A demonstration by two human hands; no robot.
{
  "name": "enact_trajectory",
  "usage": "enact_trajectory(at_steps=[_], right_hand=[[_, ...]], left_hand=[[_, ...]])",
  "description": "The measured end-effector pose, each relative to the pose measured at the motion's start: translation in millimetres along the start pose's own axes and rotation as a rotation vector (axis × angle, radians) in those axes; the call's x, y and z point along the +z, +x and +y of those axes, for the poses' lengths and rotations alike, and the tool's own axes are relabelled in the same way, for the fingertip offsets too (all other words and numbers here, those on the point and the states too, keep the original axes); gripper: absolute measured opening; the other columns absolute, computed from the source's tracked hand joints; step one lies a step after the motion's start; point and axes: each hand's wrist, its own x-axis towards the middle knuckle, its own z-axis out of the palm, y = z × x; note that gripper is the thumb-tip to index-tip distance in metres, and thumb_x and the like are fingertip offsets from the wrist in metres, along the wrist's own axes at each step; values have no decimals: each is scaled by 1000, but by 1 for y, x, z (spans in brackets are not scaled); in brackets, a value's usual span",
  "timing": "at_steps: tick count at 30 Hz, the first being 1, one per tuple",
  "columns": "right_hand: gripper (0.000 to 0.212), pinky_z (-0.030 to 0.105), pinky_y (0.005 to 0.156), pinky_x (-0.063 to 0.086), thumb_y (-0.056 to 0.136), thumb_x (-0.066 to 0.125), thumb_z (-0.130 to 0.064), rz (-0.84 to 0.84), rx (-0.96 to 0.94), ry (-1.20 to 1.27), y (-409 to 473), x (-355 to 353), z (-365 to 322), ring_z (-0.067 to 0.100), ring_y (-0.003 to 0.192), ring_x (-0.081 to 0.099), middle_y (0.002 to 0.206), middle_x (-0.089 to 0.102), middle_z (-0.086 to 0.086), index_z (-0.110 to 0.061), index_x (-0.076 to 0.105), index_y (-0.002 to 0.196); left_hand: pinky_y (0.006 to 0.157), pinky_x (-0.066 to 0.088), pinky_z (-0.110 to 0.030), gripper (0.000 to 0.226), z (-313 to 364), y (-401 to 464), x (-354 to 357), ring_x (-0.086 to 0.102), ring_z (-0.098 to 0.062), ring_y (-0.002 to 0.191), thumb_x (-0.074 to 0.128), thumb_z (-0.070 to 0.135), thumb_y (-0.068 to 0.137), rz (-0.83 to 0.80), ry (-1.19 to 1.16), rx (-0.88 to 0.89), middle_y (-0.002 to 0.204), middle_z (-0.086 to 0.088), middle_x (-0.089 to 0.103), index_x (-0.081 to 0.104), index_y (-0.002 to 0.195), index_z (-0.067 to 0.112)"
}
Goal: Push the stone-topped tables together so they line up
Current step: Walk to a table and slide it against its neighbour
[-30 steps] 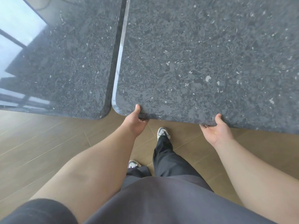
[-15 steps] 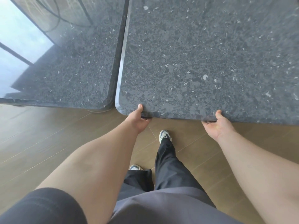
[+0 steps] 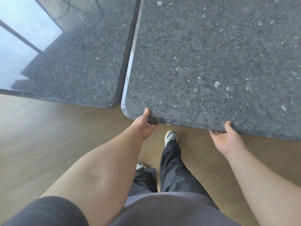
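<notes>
Two dark speckled stone-topped tables stand side by side. The right table (image 3: 211,62) fills the upper right; the left table (image 3: 84,62) lies beside it with a narrow dark gap between them. The right table's near edge sits closer to me than the left table's near edge. My left hand (image 3: 144,124) grips the right table's near edge close to its rounded corner, thumb on top, fingers underneath. My right hand (image 3: 228,137) holds the same edge farther right, thumb on top, palm up and fingers hidden under the stone.
Brown wooden plank floor (image 3: 48,136) runs under and in front of the tables. My legs in dark trousers and a grey-white shoe (image 3: 170,136) stand just below the right table's edge. A bright window reflects on the left table's top at far left.
The right table's near edge has come toward me and now sticks out past the left table's edge. Both hands keep their hold on it.
</notes>
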Motion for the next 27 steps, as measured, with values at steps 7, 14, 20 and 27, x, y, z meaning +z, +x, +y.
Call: enact_trajectory(at_steps=[7,14,20,27], right_hand=[[44,44,98,50,100,53,-34,26,8,14,-3,8,2,26,120,60,132,62,12,-8,51,135],[36,40,101,49,102,50,-37,71,-19,5,-8,14,5,22,114,60,135,58,10,-12,55,127],[32,41,107,40,106,42,-23,136,18,-42,-41,28,3,26,126,54,149,47,16,-11,48,135],[43,42,104,46,105,30,-6,0,-152,88,-153,3,-36,25,125,57,138,57,11,-7,41,146]], left_hand=[[111,42,-46,25,0,4,-9,55,-28,127,54,30,102,-61,15,12,139,-10,57,54,116,9],[111,42,-47,23,3,0,-6,57,-27,123,56,28,102,-44,9,-11,135,-10,59,55,113,9],[115,34,-53,39,13,-21,-3,45,-36,137,50,10,101,66,94,-10,151,-18,40,41,139,3],[98,45,-46,39,13,-116,42,55,-33,122,33,6,102,-173,325,39,137,-14,55,41,140,1]])
